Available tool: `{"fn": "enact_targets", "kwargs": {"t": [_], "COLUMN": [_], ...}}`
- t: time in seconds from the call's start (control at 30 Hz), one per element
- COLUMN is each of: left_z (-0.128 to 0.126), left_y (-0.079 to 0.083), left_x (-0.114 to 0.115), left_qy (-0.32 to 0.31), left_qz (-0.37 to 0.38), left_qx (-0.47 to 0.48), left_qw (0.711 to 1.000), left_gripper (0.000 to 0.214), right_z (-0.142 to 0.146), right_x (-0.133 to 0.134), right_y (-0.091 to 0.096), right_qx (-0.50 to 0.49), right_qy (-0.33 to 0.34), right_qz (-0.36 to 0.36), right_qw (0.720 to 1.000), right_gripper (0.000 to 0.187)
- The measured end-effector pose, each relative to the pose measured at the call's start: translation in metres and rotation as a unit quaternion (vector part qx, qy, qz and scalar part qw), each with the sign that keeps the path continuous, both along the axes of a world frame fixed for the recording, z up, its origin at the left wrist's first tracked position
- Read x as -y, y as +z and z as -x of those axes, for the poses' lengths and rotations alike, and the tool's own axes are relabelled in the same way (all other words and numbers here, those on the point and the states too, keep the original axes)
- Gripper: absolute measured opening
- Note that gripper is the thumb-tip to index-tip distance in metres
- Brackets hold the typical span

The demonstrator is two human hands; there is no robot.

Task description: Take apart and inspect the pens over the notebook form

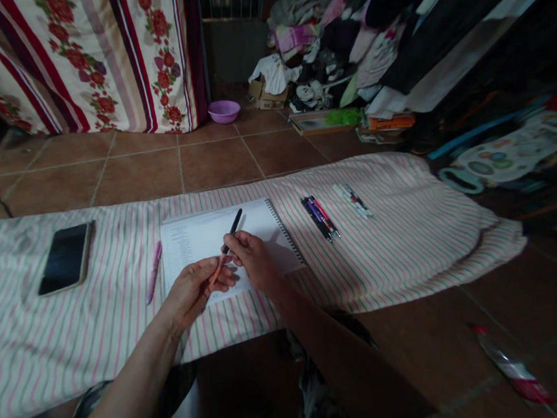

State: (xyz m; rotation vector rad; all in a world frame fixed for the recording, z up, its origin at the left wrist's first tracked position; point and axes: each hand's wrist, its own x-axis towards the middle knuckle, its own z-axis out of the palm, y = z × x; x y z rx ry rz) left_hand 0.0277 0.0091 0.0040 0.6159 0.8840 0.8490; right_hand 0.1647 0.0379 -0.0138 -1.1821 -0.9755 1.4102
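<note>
Over a spiral notebook [260, 217] with a white page, a pen [233, 223] with a black upper part and an orange lower part is held at a slant in both hands. My left hand [200, 284] pinches its orange end. Higher up, my right hand [249, 254] grips it near the black part, fingers closed. Handwriting or print covers the page's left side, too faint to read. A purple pen [154, 272] lies just left of the notebook. To its right rest a bundle of dark, purple and red pens [320, 218] and a group of whitish pens [352, 200].
A striped cloth [397, 224] covers the low table. At left lies a dark-screened phone [66, 259]. Beyond, on the tiled floor, are a purple basin [224, 111] and a heap of clothes [332, 41]. A plastic bottle [511, 367] lies at lower right.
</note>
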Motion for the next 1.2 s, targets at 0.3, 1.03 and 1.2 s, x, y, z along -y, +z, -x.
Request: {"fn": "enact_targets", "kwargs": {"t": [0.3,1.03,1.2], "left_z": [-0.002,-0.005,0.002], "left_y": [-0.009,-0.004,-0.002], "left_x": [-0.002,-0.003,-0.01], "left_qy": [0.027,0.095,0.185], "left_qz": [-0.016,-0.012,0.066], "left_qx": [-0.017,0.039,0.105], "left_qw": [0.999,0.995,0.975], "left_gripper": [0.018,0.014,0.015], "right_z": [0.006,0.0,-0.003], "right_x": [0.002,0.01,0.014], "right_y": [-0.012,-0.007,-0.006], "right_qx": [0.127,0.215,0.259], "right_qy": [0.026,0.059,0.174], "right_qz": [-0.099,-0.225,-0.268], "right_qw": [0.987,0.949,0.911], "right_gripper": [0.019,0.052,0.085]}}
